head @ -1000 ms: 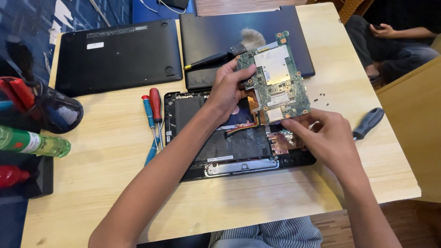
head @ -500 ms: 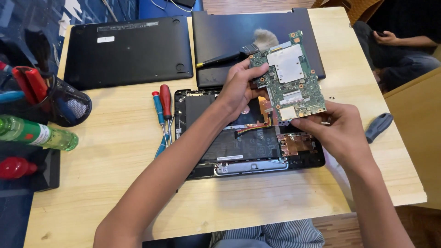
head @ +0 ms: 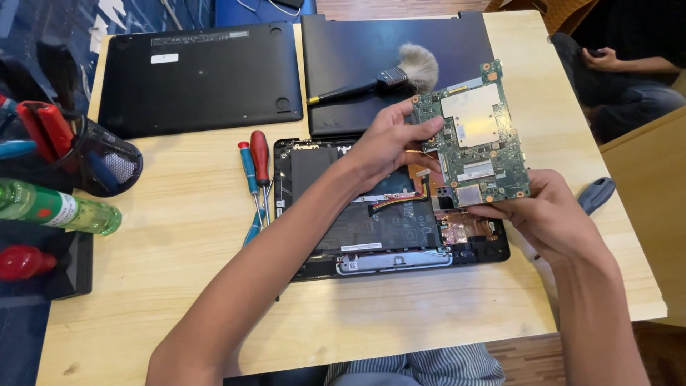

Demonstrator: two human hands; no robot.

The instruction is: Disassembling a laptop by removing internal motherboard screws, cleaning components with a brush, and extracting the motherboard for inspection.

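Circuit board (head: 477, 143) upright, long axis up-down

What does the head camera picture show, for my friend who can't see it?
Two bare hands, the left hand and right hand, hold a green circuit board up above an opened black laptop on a wooden table. Screwdrivers lie left of the laptop, and a brush lies behind it.

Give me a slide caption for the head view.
Both hands, left and right, hold a green circuit board above an opened laptop.
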